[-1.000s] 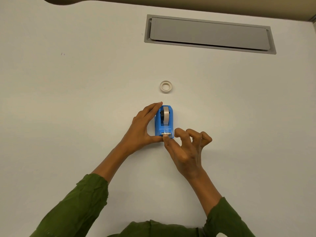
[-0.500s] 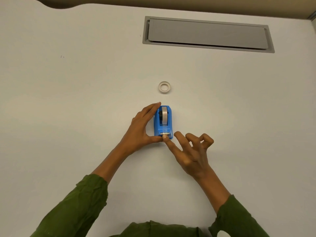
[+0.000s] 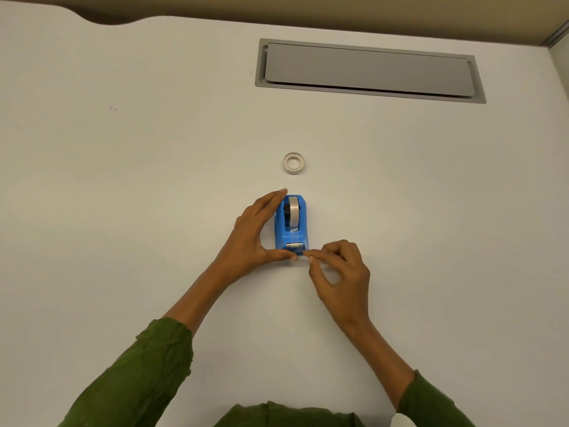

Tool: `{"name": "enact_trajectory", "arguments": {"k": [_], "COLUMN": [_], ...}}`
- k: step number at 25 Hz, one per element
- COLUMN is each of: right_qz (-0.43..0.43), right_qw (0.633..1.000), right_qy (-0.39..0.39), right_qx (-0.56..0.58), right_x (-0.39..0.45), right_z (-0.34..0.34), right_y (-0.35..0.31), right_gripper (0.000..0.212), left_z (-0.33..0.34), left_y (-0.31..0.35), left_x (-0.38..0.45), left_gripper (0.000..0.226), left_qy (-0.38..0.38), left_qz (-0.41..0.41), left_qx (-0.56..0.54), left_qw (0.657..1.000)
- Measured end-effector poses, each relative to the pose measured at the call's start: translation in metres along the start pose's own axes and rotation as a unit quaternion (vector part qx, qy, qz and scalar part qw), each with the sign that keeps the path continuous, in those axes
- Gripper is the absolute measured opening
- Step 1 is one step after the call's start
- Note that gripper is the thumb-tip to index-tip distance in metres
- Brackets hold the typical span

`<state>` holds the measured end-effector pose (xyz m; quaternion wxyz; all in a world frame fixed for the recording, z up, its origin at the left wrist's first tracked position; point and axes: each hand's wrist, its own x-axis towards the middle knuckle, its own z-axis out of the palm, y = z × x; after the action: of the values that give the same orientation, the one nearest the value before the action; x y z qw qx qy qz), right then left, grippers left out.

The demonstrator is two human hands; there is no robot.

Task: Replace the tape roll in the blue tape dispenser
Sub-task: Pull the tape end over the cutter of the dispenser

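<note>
The blue tape dispenser [image 3: 291, 229] stands upright on the white table, its cutter end toward me. A tape roll [image 3: 294, 212] sits inside it on a black hub. My left hand [image 3: 257, 234] grips the dispenser from the left, index finger along its far end and thumb at the near end. My right hand [image 3: 340, 271] is at the dispenser's near right corner, thumb and index finger pinched together beside the cutter; whether a tape end lies between them is too small to tell. A second, whitish tape roll [image 3: 294, 162] lies flat just beyond the dispenser.
A long grey cable-tray lid [image 3: 368, 70] is set into the table at the far right. The table's far edge [image 3: 101, 21] curves at the upper left. Green sleeves cover both forearms at the bottom.
My right hand went from fingers spread, index tip on the cutter, to a thumb-and-index pinch at the dispenser's near right corner. My left hand and the dispenser stayed put.
</note>
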<state>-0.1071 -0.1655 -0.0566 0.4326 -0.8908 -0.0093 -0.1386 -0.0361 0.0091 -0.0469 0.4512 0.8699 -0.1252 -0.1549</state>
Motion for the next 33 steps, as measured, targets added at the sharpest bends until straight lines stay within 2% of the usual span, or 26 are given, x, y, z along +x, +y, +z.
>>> {"name": "enact_trajectory", "arguments": {"k": [1,2,4,6,8,12,19,25,33], "right_qz": [0.108,0.206,0.362,0.459,0.499,0.521,0.509,0.471,0.458], "right_qw": [0.99,0.965,0.903,0.843,0.807,0.787,0.789,0.816,0.839], "right_qy": [-0.003,-0.009,-0.043,-0.078,-0.083,-0.03,0.009,0.014,0.046], "right_qx": [0.092,0.161,0.228,0.271,0.304,0.33,0.344,0.335,0.291], "right_x": [0.002,0.005,0.012,0.018,0.02,0.019,0.014,0.008,0.001], "right_z": [-0.001,-0.003,-0.004,-0.002,0.002,0.008,0.014,0.016,0.025], "right_y": [-0.008,-0.015,-0.026,-0.034,-0.041,-0.046,-0.048,-0.05,-0.055], "right_gripper": [0.006,0.007,0.033,0.043,0.039,0.03,0.006,0.004,0.016], "left_z": [0.0,0.001,0.001,0.001,0.001,0.001,0.001,0.002,0.001], "left_y": [0.0,0.0,-0.001,-0.001,-0.001,-0.002,-0.004,-0.005,0.002], "left_x": [0.0,0.0,0.0,0.0,-0.001,-0.001,-0.001,0.0,-0.002], "left_gripper": [0.099,0.099,0.098,0.095,0.092,0.092,0.091,0.092,0.095], "left_qy": [-0.001,0.0,0.006,0.011,0.014,0.013,0.009,0.011,0.007], "left_qz": [0.001,0.004,0.012,0.02,0.025,0.029,0.032,0.029,0.025], "left_qx": [0.003,0.005,0.006,0.002,-0.001,-0.006,-0.01,-0.005,-0.012], "left_qw": [1.0,1.0,1.0,1.0,1.0,0.999,0.999,1.0,1.0]}}
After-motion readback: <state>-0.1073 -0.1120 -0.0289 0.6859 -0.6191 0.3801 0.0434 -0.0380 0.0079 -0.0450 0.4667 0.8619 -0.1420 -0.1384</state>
